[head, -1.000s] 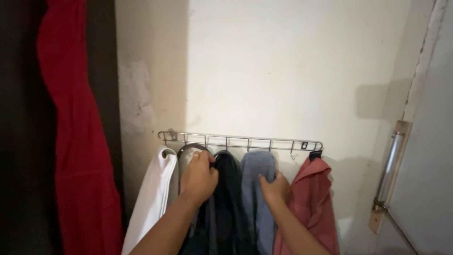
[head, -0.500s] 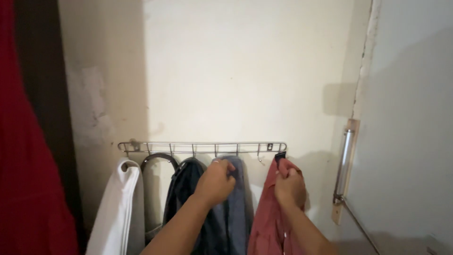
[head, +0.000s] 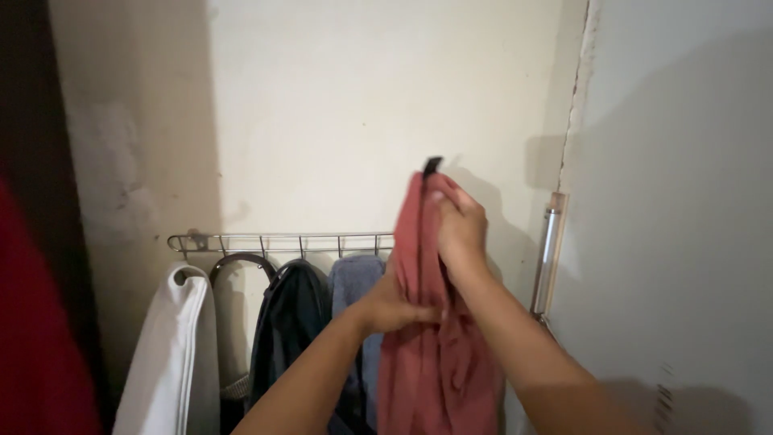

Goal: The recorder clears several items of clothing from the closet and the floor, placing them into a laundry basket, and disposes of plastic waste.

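Observation:
My right hand (head: 459, 221) grips the top of a faded red shirt (head: 431, 362) and holds it up in front of the wall, above the metal hook rack (head: 274, 240). A small black loop sticks out above the shirt's top. My left hand (head: 394, 304) clasps the same shirt lower down, at its left edge. Still hanging on the rack are a white garment (head: 165, 354), a dark belt loop (head: 241, 262), a dark blue-black garment (head: 290, 322) and a blue-grey garment (head: 354, 282).
A red cloth (head: 36, 354) hangs at the far left beside a dark door frame. On the right stands a pale door (head: 684, 201) with a vertical metal handle (head: 547, 254). The cream wall (head: 338, 105) is scuffed at the left.
My right hand has lifted the red shirt off its hook and raised it above the rack. My left hand left the blue-grey garment and took hold of the shirt. The view shifted right.

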